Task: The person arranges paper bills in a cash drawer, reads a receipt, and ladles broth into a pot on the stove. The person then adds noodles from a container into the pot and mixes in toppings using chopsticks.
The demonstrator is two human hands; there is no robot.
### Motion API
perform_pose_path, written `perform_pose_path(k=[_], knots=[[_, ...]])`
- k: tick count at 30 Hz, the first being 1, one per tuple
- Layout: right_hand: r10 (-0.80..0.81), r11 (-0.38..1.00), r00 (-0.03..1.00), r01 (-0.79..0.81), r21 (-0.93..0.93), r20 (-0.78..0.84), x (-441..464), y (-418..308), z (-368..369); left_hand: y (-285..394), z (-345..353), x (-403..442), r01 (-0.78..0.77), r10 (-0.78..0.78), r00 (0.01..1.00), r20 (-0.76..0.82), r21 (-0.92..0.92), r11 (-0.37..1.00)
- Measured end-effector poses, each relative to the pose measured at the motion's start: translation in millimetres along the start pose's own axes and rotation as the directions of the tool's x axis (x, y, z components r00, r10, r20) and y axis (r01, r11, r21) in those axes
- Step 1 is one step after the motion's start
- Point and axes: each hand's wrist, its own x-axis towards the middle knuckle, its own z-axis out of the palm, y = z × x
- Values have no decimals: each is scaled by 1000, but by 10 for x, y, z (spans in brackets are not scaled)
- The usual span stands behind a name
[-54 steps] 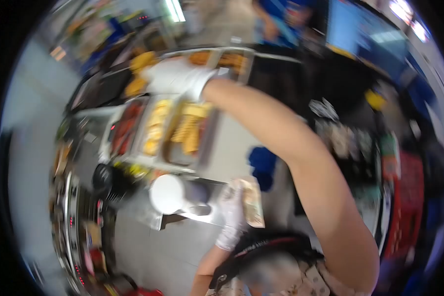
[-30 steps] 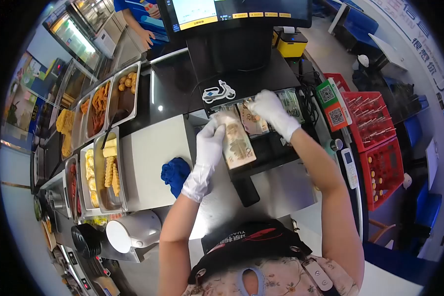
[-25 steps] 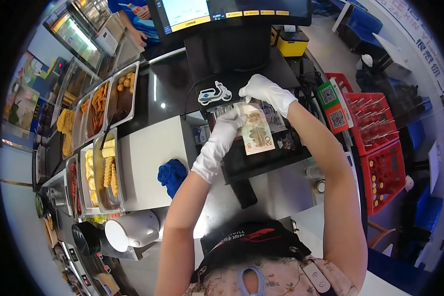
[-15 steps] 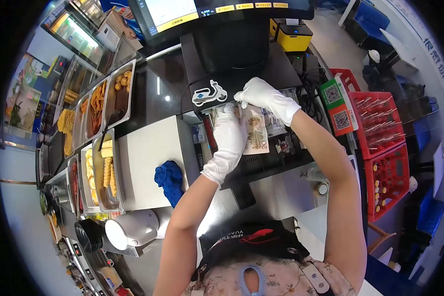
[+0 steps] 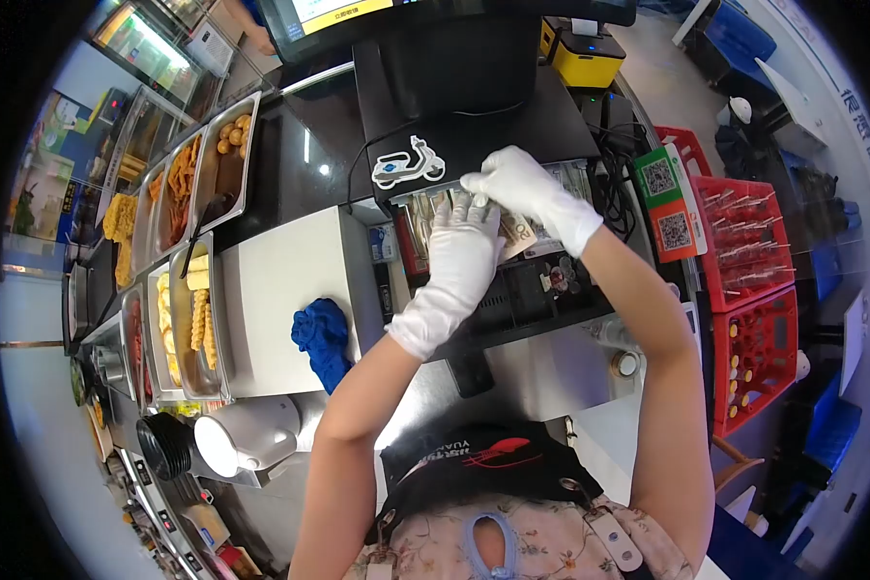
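Observation:
An open cash drawer [image 5: 498, 314] lies in front of me under the monitor stand. My left hand [image 5: 462, 253], in a white glove, reaches into its note compartments with the fingers stretched out over the notes. Beside it, my gloved right hand [image 5: 532, 193] is closed in a pinch at the drawer's back edge. What its fingertips grip is hidden. A banknote [image 5: 520, 234] marked 20 lies tilted between the hands, partly covered by them. A scooter-shaped card [image 5: 409, 164] rests just behind the drawer.
Metal food trays [image 5: 224, 184] stand at the left, near a blue cloth [image 5: 321, 338] on a white board [image 5: 271, 280]. A white pitcher [image 5: 251, 435] is at lower left. At the right are a QR-code sign [image 5: 669, 203] and red crates [image 5: 754, 358]. A yellow printer [image 5: 590, 58] stands behind.
The banknote, earlier lying lengthwise over the drawer front, is now tilted and farther back between my hands. My left hand has flattened, its fingers spread over the notes.

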Motion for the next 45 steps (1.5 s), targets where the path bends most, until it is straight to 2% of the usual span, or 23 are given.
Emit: perform_pose_path(k=[1,3,5,6,9,11,15,16,19,20,23,27,29,30,31,33,35,37,38,41,42,43,45], knots=[[-31,999,999,32,21,-18,-100,52,62,26,-115,-54,0,-1,999,-36,-12,1000],[-456,850,859,344,-400,-231,-432,180,233,-43,-282,-237,12,-22,991,-134,-76,997],[-595,683,794,418,-599,-124,-644,378,387,-168,-274,-423,84,-118,977,-179,-183,979],[-587,689,800,409,-599,-129,-678,460,380,-192,-309,-418,69,-108,969,-222,-177,982],[-436,890,774,447,-91,-460,-737,750,253,-194,-403,-279,-15,-37,969,-243,-209,978],[-312,934,807,357,-7,-502,-815,806,-19,-104,-382,-89,-206,175,972,-156,-219,954],[-265,964,744,230,-137,-614,-914,999,-381,24,-7,126,-330,341,939,41,-167,929],[-283,959,711,216,-182,-644,-942,1052,-455,46,33,131,-298,314,937,151,-118,947],[-308,948,692,167,-270,-653,-943,1162,-568,17,58,127,-324,330,923,199,-66,944],[-314,939,720,140,-314,-619,-929,1195,-571,30,79,143,-275,298,950,88,-212,938],[-329,791,817,-35,-611,-474,-752,1175,-399,163,62,280,-261,219,959,-178,-263,929],[-357,743,789,-84,-664,-500,-587,1105,-391,259,209,413,-187,135,978,-158,-385,904],[-137,857,845,-160,-489,-516,-612,865,-571,397,231,539,-183,125,977,-174,-368,912],[-38,910,836,-197,-365,-548,-563,789,-672,497,191,640,-190,102,951,-293,-290,938],[137,986,915,-163,-39,-380,-491,775,-850,576,191,735,-185,85,909,-407,-212,960],[17,974,951,54,218,-309,-480,767,-1047,597,367,914,-201,92,899,-427,-217,955],[-2,952,949,98,288,-316,-449,1094,-1011,559,477,1059,-70,-43,968,-248,-431,900],[-193,942,689,330,65,-699,-384,1522,-850,524,471,1178,-2,-97,980,-174,-495,869],[-408,913,710,317,-256,-574,-496,1571,-864,530,471,1197,18,-115,981,-158,-511,860],[-601,667,717,208,-715,-352,-686,1360,-606,482,467,1204,86,-147,987,-57,-592,801],[-596,673,720,207,-709,-356,-686,1326,-596,461,459,1201,123,-149,989,17,-656,745],[-497,673,818,152,-724,-290,-674,1296,-612,454,440,1170,123,-145,989,20,-654,747],[-386,666,893,95,-740,-233,-666,1301,-613,411,372,1071,209,-335,942,0,-782,587]])
